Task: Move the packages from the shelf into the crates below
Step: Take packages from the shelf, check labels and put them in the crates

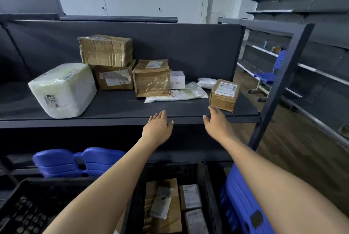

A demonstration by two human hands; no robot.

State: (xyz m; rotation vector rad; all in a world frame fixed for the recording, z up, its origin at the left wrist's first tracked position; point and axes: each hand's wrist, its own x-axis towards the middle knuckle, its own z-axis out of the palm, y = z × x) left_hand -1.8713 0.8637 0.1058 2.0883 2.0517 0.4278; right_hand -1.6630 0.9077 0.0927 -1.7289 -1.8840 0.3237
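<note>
On the dark shelf point(117, 107) lie several packages: a big white wrapped parcel point(63, 90) at the left, stacked taped cardboard boxes point(106, 50), a brown box point(152, 78) in the middle, flat white bags point(179, 95), and a small brown box point(223, 95) at the right. My left hand point(157, 126) reaches over the shelf's front edge, fingers straight, holding nothing. My right hand point(217, 122) is stretched out with its fingertips just short of the small brown box, also holding nothing. Below, a black crate point(209, 192) contains several packages; another black crate point(24, 209) sits to its left.
Stacked blue plastic pieces point(79, 162) lie on the lower shelf, and more blue ones point(243, 205) stand right of the crate. A dark shelf post point(279, 90) rises at the right. Beyond it stand a blue chair point(270, 75) and long dark shelving along the wall.
</note>
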